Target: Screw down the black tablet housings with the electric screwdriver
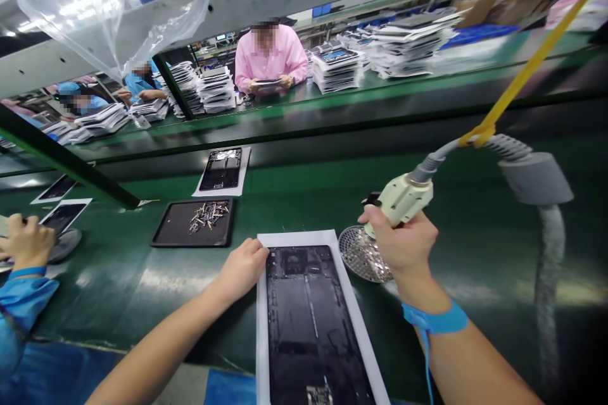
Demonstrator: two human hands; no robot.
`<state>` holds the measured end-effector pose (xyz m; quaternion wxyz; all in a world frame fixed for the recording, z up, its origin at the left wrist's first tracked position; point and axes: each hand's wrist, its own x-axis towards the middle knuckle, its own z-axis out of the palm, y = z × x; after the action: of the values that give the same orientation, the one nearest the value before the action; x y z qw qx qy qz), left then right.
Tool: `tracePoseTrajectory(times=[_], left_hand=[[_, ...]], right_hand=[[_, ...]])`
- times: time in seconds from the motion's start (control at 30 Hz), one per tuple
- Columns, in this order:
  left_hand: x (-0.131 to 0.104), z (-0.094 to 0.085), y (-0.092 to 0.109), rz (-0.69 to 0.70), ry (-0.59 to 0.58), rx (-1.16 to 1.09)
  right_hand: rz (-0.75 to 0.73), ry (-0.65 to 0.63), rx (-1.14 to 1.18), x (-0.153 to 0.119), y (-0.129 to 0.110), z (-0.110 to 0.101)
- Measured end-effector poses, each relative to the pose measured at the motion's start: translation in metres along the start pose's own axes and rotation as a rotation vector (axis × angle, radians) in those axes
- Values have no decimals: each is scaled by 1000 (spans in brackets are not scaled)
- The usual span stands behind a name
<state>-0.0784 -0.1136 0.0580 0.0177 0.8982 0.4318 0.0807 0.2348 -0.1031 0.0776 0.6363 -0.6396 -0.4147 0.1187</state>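
Observation:
A dark tablet housing (308, 310) with fittings along its edges lies on a white sheet (294, 239) in front of me, its near end cut off by the frame. My left hand (244, 269) has its fingers curled against the housing's upper left corner, gripping the edge. In my right hand (407, 243) is a cream-coloured corded power tool (401, 199), fist wrapped round its body and tip pointing down. Below the tip lies a round, shiny, speckled dish (365, 254), partly hidden by that hand. A blue wrist strap (437, 317) circles my right wrist.
A yellow strap (532, 69) suspends the tool's grey cable at right. A black tray (190, 223) holds small parts; another tablet housing (221, 169) lies behind it. A co-worker's hand (31, 240) is at left. A green post (71, 161) slants across. A person in pink (270, 57) sits opposite.

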Motion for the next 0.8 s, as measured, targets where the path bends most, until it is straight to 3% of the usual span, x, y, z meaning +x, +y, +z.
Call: tracePoseTrajectory(times=[0.17,0.33,0.57,0.7,0.8], left_hand=[[6,0,12,-46,-80,112],[8,2,20,-108,-82,153],[-17,9,34,-143,-44,126],[-23,9,35,-138,-13,56],[-6,4,18,-197,-20,-45]], right_hand=[[-47,-16,-13,0,5,-1],[-28,-29,0,-1,5,-1],[-15,-20,-7,-3,-3,-2],[-22,-76,144,-2,-7,-4],[-21,-225,385,3,-16,-5]])
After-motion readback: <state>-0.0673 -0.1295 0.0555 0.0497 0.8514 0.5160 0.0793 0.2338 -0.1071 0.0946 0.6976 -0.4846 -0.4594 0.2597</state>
